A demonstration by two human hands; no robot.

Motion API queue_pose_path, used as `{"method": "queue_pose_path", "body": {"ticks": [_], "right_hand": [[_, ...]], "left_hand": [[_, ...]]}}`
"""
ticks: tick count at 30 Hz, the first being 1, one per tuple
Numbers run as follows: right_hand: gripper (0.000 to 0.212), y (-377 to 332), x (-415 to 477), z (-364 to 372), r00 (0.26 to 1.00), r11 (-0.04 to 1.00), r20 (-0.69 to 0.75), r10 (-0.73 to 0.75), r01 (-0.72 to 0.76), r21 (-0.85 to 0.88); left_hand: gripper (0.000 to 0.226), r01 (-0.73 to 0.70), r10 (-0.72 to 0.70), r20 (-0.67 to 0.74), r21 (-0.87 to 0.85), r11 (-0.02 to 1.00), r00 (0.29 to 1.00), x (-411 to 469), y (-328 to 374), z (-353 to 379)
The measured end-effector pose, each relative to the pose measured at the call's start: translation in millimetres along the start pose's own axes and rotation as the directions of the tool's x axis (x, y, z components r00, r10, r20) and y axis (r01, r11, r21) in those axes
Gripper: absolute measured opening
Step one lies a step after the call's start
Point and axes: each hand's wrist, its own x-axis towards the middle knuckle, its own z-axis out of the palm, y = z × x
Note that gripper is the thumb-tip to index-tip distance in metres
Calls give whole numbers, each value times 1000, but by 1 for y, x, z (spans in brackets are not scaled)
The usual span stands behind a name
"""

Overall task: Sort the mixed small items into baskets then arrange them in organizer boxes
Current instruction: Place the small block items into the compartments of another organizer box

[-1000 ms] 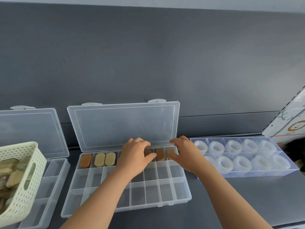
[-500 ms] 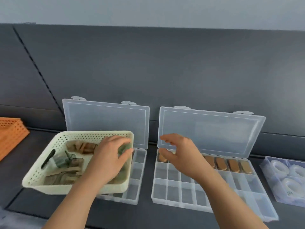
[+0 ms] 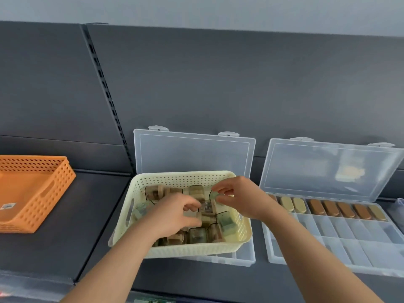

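Note:
A cream perforated basket rests on top of an open clear organizer box and holds several small clear-and-tan cased items. Both hands are inside the basket. My left hand curls its fingers onto an item in the middle of the pile. My right hand pinches a small greenish piece between thumb and fingers near the basket's back right. To the right, a second open organizer box has its back row filled with brown and tan oblong pieces.
An orange perforated basket sits at the left on the dark shelf. Both box lids stand upright against the dark back panel. A third box's corner shows at the far right edge.
The view has swung left from the right organizer box to the cream basket. Both hands moved from that box into the basket, and my right hand now pinches a small piece.

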Motion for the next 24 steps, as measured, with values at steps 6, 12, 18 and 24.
{"method": "queue_pose_path", "body": {"ticks": [6,12,18,24], "right_hand": [[29,-1,-7,4,998,999,-40,37,-38,-24],[39,-7,7,23,994,966,61,86,-68,-250],[45,-14,23,38,991,899,90,101,-53,-434],[41,-7,-1,5,991,995,-100,85,-79,62]], "left_hand": [[42,-57,55,55,28,998,997,16,5,5],[31,-60,58,-24,-97,993,998,3,-24,-12],[20,-47,-75,-207,-528,848,975,-25,-38,-27],[24,-136,-167,-248,-858,495,954,-28,-11,-24]]}}
